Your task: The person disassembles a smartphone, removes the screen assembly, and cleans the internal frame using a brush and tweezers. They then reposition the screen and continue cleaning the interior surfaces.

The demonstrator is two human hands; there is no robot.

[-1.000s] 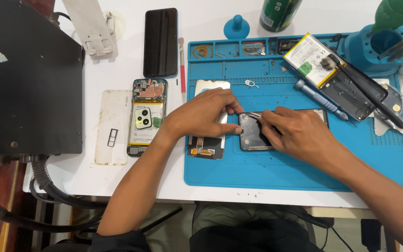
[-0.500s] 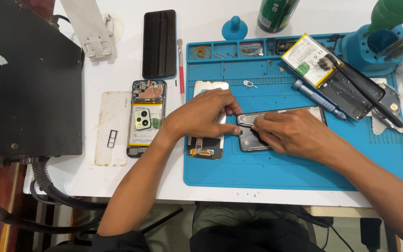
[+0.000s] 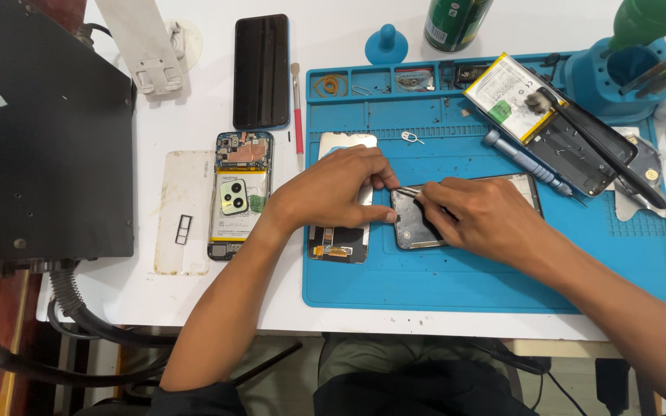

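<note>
Two hands on one opened phone frame [image 3: 414, 223] mid blue mat [image 3: 495, 277]: left hand [image 3: 333, 189] fingers pinning its edge, right hand [image 3: 479, 216] fingers pinching tweezers [image 3: 408, 190]. Two more phones sit left on the worktop [image 3: 194, 300].

A phone repair bench in a small workshop.
A blue repair mat [image 3: 495, 285] with parts trays is laid on a white table [image 3: 194, 300]; an opened phone [image 3: 239, 192], a loose battery [image 3: 506, 94], a screwdriver [image 3: 529, 163] and a black machine [image 3: 44, 131] at far left are seen.
</note>
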